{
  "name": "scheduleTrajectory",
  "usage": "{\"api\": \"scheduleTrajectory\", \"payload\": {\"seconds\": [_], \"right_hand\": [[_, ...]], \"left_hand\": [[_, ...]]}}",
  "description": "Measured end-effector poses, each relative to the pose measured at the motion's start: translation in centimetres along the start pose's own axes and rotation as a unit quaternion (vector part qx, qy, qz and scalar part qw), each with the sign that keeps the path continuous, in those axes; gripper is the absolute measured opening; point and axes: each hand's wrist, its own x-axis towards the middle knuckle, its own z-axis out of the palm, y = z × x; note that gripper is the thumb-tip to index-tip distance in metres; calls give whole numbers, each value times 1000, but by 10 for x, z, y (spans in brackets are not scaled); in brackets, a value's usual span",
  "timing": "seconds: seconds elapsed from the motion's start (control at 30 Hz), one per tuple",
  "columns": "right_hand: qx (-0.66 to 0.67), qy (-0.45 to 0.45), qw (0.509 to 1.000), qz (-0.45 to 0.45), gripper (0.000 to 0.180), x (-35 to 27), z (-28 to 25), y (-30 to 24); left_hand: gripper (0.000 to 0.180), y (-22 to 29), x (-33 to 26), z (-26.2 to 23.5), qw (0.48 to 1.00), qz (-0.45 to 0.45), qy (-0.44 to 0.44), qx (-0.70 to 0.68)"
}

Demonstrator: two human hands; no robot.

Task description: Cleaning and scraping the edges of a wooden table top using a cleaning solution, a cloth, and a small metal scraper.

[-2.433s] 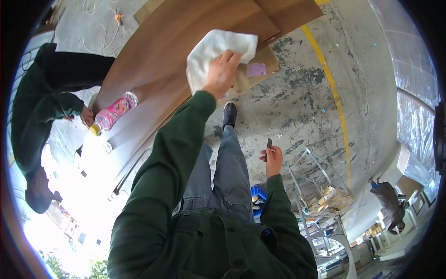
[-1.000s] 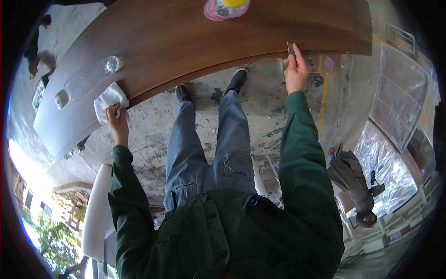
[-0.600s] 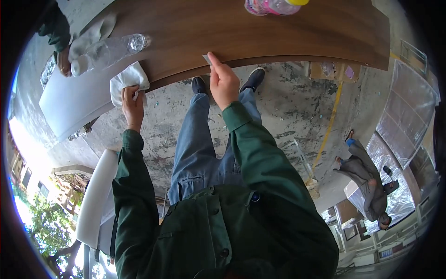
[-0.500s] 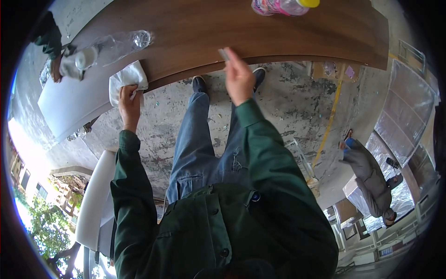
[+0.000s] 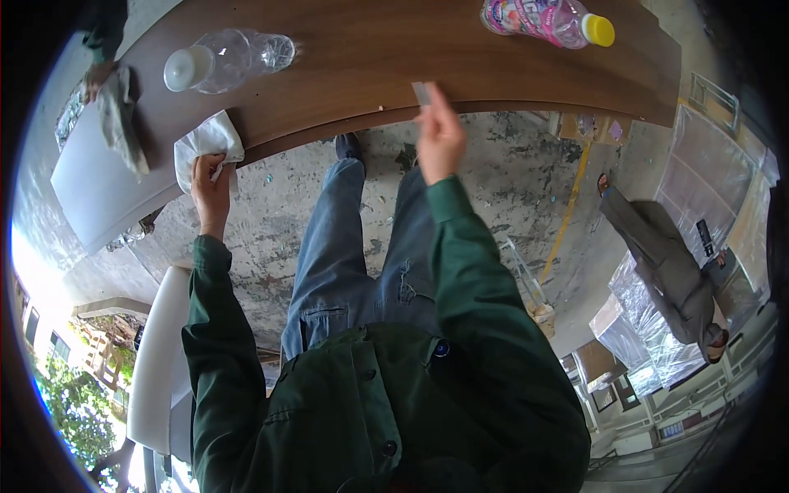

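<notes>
My left hand grips a crumpled white cloth pressed against the near edge of a brown wooden board. My right hand pinches a small flat grey blade and holds it against the board's near edge, right of the cloth. Both arms wear dark green sleeves.
A clear plastic bottle with a white cap lies on the board at left, a pink-labelled bottle with a yellow cap at right. Another person's hand holds a grey rag at far left. Someone stands on the stained concrete at right.
My view swung along the board. My left hand with the cloth dropped to the board's near edge; my right hand moved the small blade left along that edge. The other person's hand and rag shifted.
</notes>
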Motion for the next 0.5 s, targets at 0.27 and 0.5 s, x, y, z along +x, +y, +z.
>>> {"api": "scheduleTrajectory", "payload": {"seconds": [0.27, 0.5], "right_hand": [[-95, -57, 992, -56, 46, -31, 46, -24], [-11, 2, 1000, -8, 36, -7, 14, -9]], "left_hand": [[14, 1, 0, 1, 1000, 7, 1, 14], [13, 2, -2, -2, 999, 22, 1, 31]]}}
